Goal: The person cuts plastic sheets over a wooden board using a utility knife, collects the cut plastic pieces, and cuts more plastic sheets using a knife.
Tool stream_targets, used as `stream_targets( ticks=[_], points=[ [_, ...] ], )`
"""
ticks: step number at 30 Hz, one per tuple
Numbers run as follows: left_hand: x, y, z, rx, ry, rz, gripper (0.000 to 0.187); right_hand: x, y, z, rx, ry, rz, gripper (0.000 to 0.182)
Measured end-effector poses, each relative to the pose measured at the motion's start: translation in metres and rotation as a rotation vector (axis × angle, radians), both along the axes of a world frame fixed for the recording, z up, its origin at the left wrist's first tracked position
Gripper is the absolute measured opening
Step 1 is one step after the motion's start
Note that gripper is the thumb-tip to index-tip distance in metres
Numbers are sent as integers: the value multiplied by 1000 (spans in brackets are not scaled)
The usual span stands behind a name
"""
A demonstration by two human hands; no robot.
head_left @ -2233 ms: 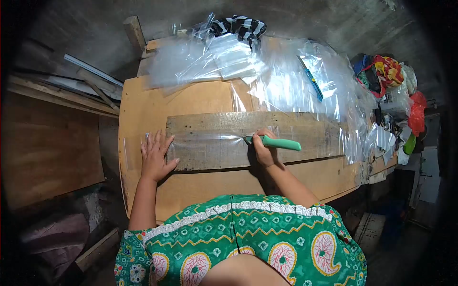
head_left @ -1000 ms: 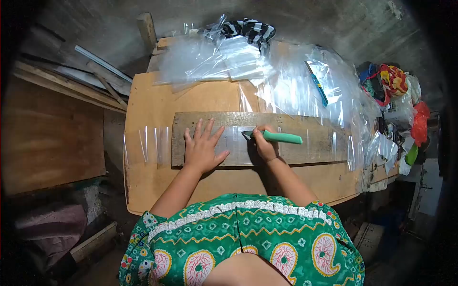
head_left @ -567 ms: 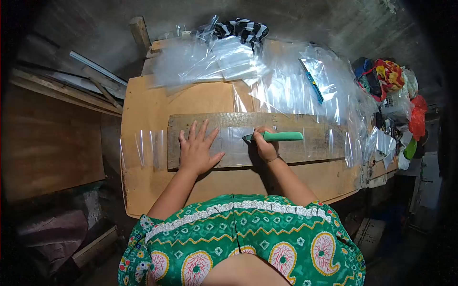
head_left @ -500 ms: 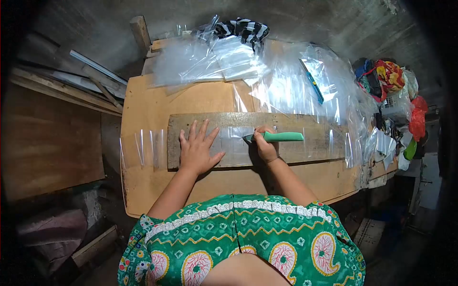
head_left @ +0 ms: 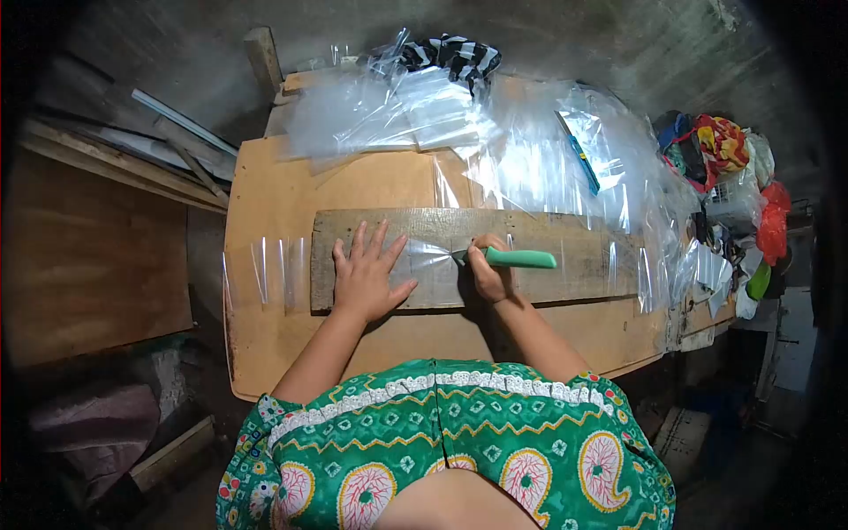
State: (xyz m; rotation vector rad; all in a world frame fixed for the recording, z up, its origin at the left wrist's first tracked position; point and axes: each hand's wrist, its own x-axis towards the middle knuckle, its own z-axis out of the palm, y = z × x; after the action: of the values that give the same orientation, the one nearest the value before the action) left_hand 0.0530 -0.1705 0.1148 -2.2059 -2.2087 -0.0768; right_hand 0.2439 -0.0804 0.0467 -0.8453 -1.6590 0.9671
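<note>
A weathered wooden board [head_left: 565, 281] lies across the table, with a strip of clear plastic film [head_left: 424, 276] stretched over it. My left hand [head_left: 365, 278] rests flat on the film and board, fingers spread. Wrapped in my right hand [head_left: 491, 276] is a green-handled knife [head_left: 523, 259], its dark tip touching the film to the right of my left hand. The film runs out past the board's left end onto the table.
Stacked clear plastic sheets [head_left: 521, 150] cover the back of the wooden table [head_left: 274, 194], with a blue cutter [head_left: 579, 155] on top. A black-and-white cloth [head_left: 455, 57] sits at the rear. Coloured bags and cloths [head_left: 720, 146] hang at the right; wooden planks [head_left: 124, 168] lean at the left.
The knife and my right hand have shifted very slightly, and the handle's end has tipped a little lower. Light glints on the film differently. My left hand stays in place.
</note>
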Motion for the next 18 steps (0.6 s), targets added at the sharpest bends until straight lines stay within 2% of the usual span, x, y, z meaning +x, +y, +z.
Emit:
stream_targets(
  ticks=[1, 3, 4, 5, 7, 9, 13, 18],
  points=[
    [-1, 1, 1, -6, -2, 3, 66, 3, 4, -9, 7, 2, -3, 12],
    [-8, 0, 2, -3, -4, 11, 66, 3, 8, -5, 3, 19, -195, 12],
    [-12, -2, 2, -10, -10, 18, 67, 10, 7, 0, -313, 167, -171, 13],
    [-18, -5, 2, -12, -10, 24, 67, 14, 10, -6, -334, 124, -122, 11],
    [-33, -8, 2, 23, 3, 21, 64, 10, 13, -26, -198, 160, -107, 12],
    [-42, -11, 7, -2, 8, 26, 65, 4, 6, -21, -77, 49, -141, 12],
    [-51, -20, 9, -17, -12, 57, 65, -9, 0, -18, -178, 143, -90, 12],
    [-54, -20, 9, -13, 14, 44, 65, -13, -1, -4, -52, 86, -106, 13]
  ],
)
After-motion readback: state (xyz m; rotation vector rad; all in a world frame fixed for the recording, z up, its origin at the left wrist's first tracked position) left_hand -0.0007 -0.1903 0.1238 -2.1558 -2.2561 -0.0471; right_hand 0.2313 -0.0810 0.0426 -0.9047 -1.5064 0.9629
